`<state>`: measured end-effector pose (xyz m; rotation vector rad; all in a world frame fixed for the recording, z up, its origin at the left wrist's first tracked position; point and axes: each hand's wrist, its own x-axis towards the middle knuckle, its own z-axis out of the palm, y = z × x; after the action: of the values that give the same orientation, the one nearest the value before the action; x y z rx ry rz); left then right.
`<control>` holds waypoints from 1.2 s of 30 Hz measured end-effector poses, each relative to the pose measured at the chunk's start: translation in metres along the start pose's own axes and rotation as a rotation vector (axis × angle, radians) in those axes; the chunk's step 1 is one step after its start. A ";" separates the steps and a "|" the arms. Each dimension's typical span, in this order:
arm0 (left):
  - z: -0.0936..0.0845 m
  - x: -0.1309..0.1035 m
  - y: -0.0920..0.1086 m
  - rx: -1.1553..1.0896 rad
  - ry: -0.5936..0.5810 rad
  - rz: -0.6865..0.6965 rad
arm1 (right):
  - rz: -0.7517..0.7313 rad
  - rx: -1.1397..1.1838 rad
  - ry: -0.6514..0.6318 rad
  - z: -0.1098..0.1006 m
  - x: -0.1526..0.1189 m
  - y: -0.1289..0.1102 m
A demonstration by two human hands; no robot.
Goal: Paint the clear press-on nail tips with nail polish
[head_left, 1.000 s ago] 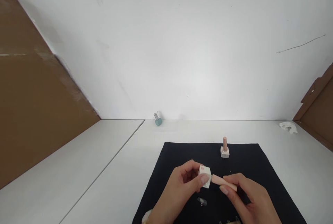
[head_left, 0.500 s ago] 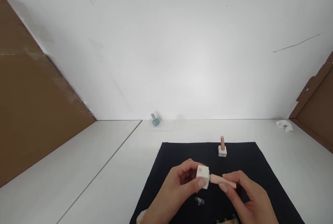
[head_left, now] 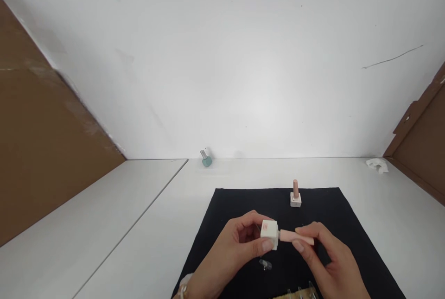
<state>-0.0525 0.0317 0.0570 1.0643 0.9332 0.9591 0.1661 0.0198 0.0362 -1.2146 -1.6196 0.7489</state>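
Note:
My left hand [head_left: 239, 243] grips the square white body of a nail polish bottle [head_left: 269, 230], which lies on its side in the air above a black cloth [head_left: 229, 206]. The long pale pink cap [head_left: 288, 236] points right, pinched between the thumb and fingers of my right hand [head_left: 327, 252]. A narrow neck shows between cap and body; whether the cap is loose I cannot tell. Below the bottle, a small clear piece [head_left: 265, 264], perhaps a nail tip, rests on the cloth.
A second nail polish bottle [head_left: 295, 200] with a pink cap stands upright near the cloth's far edge. A teal bottle [head_left: 206, 161] is by the back wall. Crumpled white tissue [head_left: 377, 165] lies at the right. Clear pointed tips on a tan strip [head_left: 295, 295] show at the bottom edge.
The view has shifted slightly, bringing more of the tan strip into sight. Both hands keep the same hold on the bottle and its cap.

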 end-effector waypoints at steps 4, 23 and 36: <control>0.005 -0.001 0.000 0.064 0.022 -0.013 | -0.035 0.006 0.093 0.001 -0.002 -0.002; 0.015 -0.007 -0.007 0.669 0.169 0.292 | -0.010 0.176 -0.037 -0.004 0.007 -0.001; 0.012 -0.007 -0.010 0.711 0.134 0.400 | 0.096 0.144 -0.161 -0.015 0.017 0.001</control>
<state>-0.0421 0.0199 0.0510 1.8553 1.2418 1.0558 0.1791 0.0351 0.0466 -1.1585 -1.6145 1.0286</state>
